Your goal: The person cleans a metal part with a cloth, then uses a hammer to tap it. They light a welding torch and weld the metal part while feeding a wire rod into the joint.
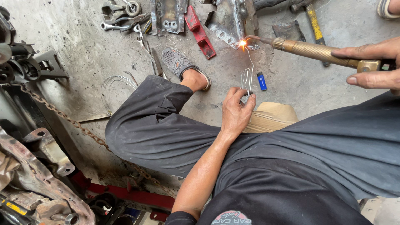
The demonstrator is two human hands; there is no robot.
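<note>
Now we hold brass torch (321,53) in right hand (375,66), upper right of frame, fingers wrapped on handle; long axis runs leftward to flame at metal bracket (227,23). Left hand (236,112), centre frame, pinches filler wire (247,77), wire rising to flame; left hand nearer.

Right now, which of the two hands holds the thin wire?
The left hand, pinching the wire below the flame; the right hand grips the brass torch.

one head-worn view – looking steeply down, close over lap and concrete floor (83,46).
</note>
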